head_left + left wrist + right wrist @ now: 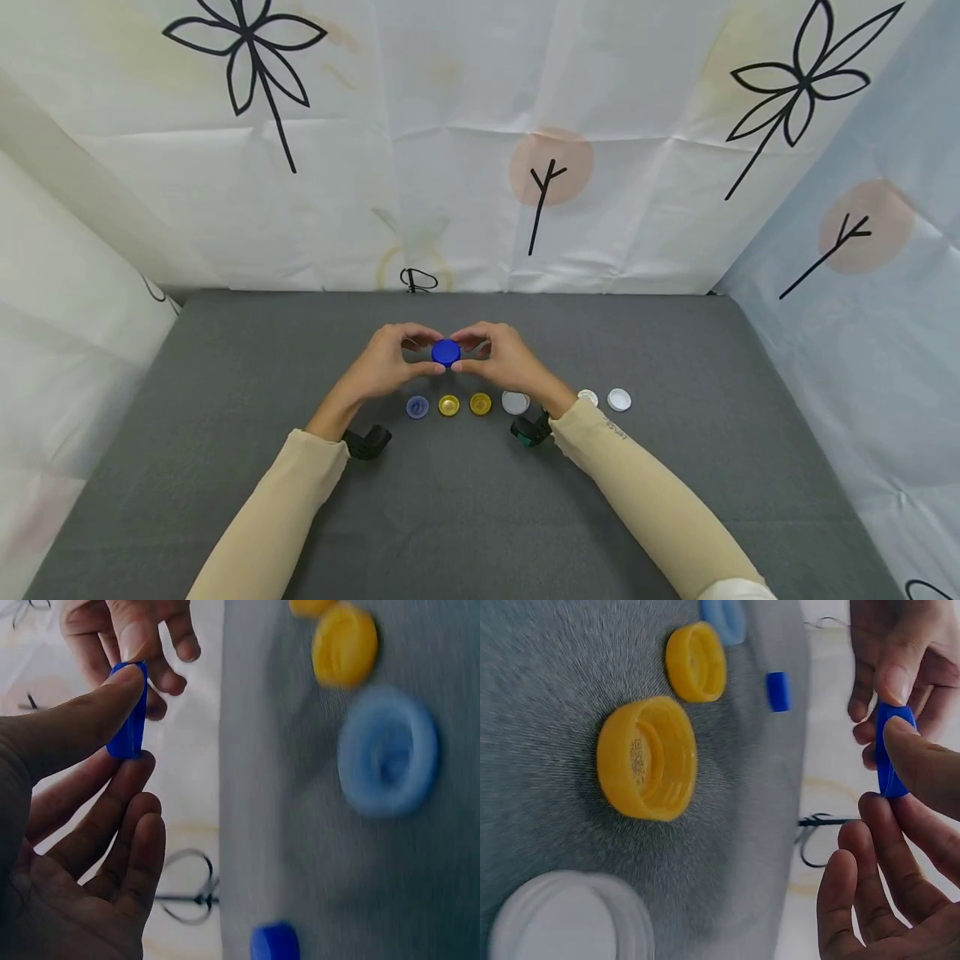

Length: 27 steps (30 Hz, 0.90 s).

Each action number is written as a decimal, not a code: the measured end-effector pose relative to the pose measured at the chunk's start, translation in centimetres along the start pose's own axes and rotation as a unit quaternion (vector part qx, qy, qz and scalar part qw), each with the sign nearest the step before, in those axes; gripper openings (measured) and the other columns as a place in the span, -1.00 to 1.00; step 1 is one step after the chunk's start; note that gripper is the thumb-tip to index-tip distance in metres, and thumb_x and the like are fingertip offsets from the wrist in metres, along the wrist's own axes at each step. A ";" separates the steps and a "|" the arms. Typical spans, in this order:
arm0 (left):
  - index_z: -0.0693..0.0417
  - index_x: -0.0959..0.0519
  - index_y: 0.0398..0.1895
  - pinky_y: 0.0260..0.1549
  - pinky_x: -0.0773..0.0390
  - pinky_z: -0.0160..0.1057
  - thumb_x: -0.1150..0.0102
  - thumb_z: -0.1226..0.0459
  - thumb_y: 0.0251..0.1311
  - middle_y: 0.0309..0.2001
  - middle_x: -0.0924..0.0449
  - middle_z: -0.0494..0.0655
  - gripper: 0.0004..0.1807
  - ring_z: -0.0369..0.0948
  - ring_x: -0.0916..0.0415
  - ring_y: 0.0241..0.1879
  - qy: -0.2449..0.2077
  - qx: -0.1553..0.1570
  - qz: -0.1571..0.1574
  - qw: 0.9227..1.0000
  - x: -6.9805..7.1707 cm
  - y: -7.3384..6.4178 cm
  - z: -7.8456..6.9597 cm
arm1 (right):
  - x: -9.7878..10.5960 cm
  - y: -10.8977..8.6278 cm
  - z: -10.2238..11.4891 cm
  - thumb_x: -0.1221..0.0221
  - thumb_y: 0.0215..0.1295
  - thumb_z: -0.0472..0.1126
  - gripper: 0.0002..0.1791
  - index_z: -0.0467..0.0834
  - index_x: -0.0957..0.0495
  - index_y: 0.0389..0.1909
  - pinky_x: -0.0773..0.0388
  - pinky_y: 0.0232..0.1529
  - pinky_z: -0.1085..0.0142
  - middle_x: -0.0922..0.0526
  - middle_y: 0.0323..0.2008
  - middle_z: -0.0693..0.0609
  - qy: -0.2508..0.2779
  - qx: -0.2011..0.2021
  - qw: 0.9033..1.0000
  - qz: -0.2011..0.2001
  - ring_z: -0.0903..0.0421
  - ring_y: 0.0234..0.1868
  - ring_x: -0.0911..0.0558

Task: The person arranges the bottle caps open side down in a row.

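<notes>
A dark blue bottle cap (446,352) is held up over the far half of the table, pinched from both sides. My left hand (385,360) grips its left edge between thumb and fingertips. From the other side my right hand (504,357) pinches the right edge the same way. The left wrist view has the blue cap (130,712) edge-on, the left thumb lying across it. Thumbs of both hands also meet the blue cap (889,754) in the right wrist view. A second dark blue cap (778,691) sits on the table beyond, hidden in the head view.
Nearer than the hands runs a row of caps on the grey table (450,517): a translucent blue cap (417,407), yellow caps (448,405) (480,404), a white cap (515,402) and more white caps (618,400) at right. My right forearm covers part of the row.
</notes>
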<state>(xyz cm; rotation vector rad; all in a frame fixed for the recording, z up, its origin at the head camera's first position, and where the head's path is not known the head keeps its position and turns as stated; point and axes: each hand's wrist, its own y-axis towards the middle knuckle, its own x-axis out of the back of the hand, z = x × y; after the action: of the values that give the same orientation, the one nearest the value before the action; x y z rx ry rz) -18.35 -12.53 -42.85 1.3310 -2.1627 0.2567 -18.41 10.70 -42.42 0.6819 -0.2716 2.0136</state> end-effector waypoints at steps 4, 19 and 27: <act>0.26 -0.65 0.08 0.09 -0.47 0.18 -0.51 0.34 0.12 0.02 -0.67 0.12 -0.55 0.17 -0.51 0.06 0.024 0.010 -0.001 1.000 1.0 0.2 1.2 | -0.9 2.1 0.1 -0.42 0.26 -0.23 -0.58 -0.24 -0.65 0.12 -0.60 -0.03 0.22 -0.67 -0.05 -0.07 -0.029 -0.026 0.999 0.017 -0.06 -0.02 -0.64; 0.26 -0.70 0.02 0.17 -0.32 0.18 -0.57 0.35 0.03 0.01 -0.68 0.17 -0.55 0.12 -0.45 0.09 0.070 0.037 -0.025 0.997 1.8 0.2 5.3 | -4.0 6.4 0.0 -0.41 0.28 -0.21 -0.61 -0.22 -0.66 0.10 -0.54 0.04 0.25 -0.70 -0.07 -0.05 -0.110 -0.086 0.989 0.058 0.07 -0.02 -0.64; 0.28 -0.70 0.02 0.19 -0.29 0.21 -0.56 0.36 0.03 0.03 -0.67 0.21 -0.56 0.16 -0.42 0.12 0.078 0.056 -0.019 0.995 1.9 0.1 6.0 | -4.8 6.9 0.1 -0.41 0.28 -0.22 -0.61 -0.24 -0.66 0.09 -0.55 0.03 0.27 -0.71 -0.08 -0.06 -0.126 -0.093 0.985 0.067 0.07 -0.03 -0.64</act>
<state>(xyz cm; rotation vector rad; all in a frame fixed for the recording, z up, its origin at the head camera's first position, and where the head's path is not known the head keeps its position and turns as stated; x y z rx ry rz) -21.31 -16.62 -46.60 1.3648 -2.0155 0.4565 -22.42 3.58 -44.46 0.8173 -0.6615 1.9952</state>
